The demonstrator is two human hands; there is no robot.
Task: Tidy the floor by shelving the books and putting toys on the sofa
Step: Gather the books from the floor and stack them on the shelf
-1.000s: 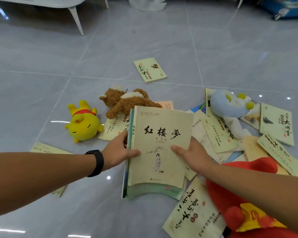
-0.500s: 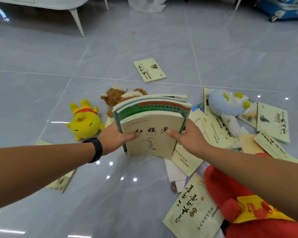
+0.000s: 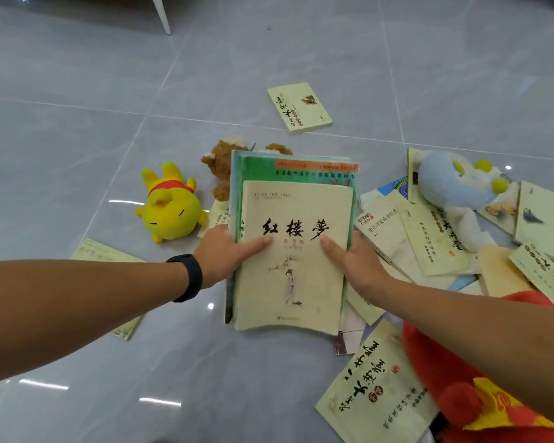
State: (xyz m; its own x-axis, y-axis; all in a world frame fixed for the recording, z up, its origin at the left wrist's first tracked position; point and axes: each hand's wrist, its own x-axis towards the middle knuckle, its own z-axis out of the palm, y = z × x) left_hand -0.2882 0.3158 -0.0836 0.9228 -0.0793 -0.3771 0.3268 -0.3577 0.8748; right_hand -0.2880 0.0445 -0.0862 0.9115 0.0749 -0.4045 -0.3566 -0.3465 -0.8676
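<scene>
Head view: red plush toy nearest, lower right. Stack of books above the floor, gripped at its sides by left hand and right hand, thumbs on the cover. Beyond: yellow plush, brown plush, blue plush, then 1 lone book.

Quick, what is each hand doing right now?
Left hand: holds the left edge of the stack of books, thumb on the top cover.
Right hand: holds the stack's right edge, thumb on the cover.
</scene>
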